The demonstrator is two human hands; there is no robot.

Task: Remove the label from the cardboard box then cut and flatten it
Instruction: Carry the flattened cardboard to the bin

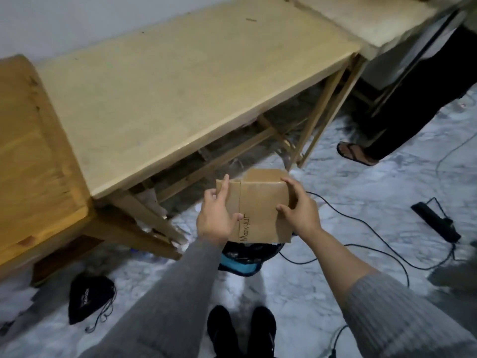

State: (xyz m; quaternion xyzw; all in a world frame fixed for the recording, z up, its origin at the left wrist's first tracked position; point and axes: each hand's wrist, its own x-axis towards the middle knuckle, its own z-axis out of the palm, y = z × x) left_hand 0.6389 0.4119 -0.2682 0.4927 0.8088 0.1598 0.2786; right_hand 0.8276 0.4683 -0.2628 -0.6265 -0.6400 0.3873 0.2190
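Note:
A small brown cardboard box (259, 205) is held in the air in front of me, above the floor and just off the near edge of the pale wooden table (185, 81). Its closed top faces me, with a centre seam and handwritten black lettering along it. My left hand (215, 213) grips the box's left side, index finger stretched up over the top flap and thumb on the seam. My right hand (299, 206) grips the right side, fingers curled over the edge. No label shows on the visible faces.
A darker wooden cabinet (33, 161) stands at left. On the marble floor lie a black drawstring bag (89, 298), black cables and a power strip (436, 219). A blue-rimmed bin (245, 262) sits below the box. Another person's sandalled foot (353, 152) is at right.

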